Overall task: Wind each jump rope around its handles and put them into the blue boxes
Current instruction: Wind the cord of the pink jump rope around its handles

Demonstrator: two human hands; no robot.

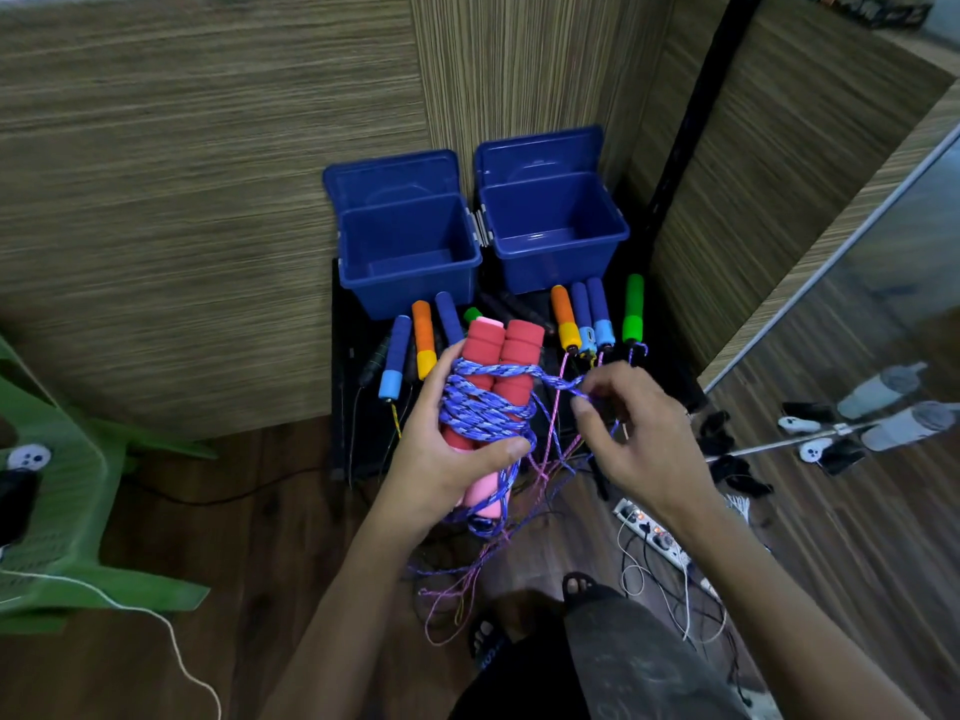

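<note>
1. Right now I am gripping the red handles (498, 376) side by side in my left hand (447, 459), fingers and thumb curled round them and over the wraps, above the front edge of the black stand (340, 407).
2. My right hand (634, 433) is pinching the rope (483, 413) just beside the handles, leading a strand across toward them; several turns are already lying over the middle of the pair.
3. To wind well, I am judging that each turn should land snug beside the one before it, with the left thumb pinning it so nothing slackens.
4. Loose rope is hanging below toward the floor among pink and purple strands from other ropes; I should be feeding only my own strand, or it may snag.
5. Both blue boxes (410, 252) are standing open at the back edge of the stand, holding no rope; other handles (423, 340) are lying in front of them.
</note>
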